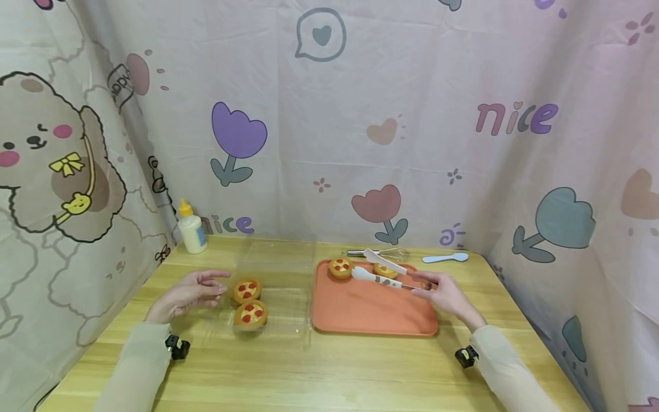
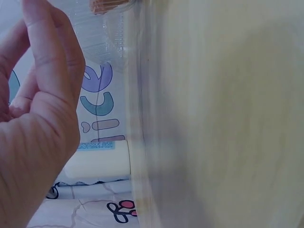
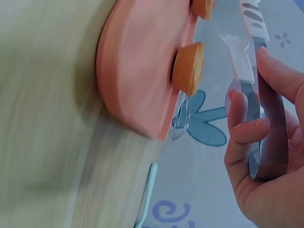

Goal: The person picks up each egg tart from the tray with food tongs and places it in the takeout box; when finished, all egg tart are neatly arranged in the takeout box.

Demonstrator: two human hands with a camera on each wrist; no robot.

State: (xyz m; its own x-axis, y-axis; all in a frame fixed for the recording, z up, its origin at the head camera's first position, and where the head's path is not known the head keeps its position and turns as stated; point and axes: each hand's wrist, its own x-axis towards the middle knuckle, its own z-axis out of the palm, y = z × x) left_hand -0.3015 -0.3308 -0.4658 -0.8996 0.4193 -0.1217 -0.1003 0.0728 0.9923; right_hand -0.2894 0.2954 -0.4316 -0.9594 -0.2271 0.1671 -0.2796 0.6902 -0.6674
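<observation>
My right hand [image 1: 447, 294] grips a pair of tongs [image 3: 273, 114] with metal arms and white patterned tips, its thumb on one arm and fingers curled on the other. The tongs' tips are spread above an orange tray [image 1: 370, 317], with nothing between them that I can make out. Two small toy tarts sit along the tray's back edge: one at left [image 1: 340, 268] and one at right [image 3: 189, 69], partly hidden by the tongs. My left hand [image 1: 187, 294], fingers loosely bent, hovers beside a clear plastic box [image 1: 288, 312]. Inside it are two red-topped tarts [image 1: 251, 315].
Behind the tray lies a wire whisk [image 1: 393, 253], with a pale blue spoon [image 1: 445, 258] to its right. A white bottle with a yellow cap [image 1: 193, 232] stands at the table's back left. A printed curtain [image 1: 319, 143] closes off the back and sides of the wooden table [image 1: 360, 372].
</observation>
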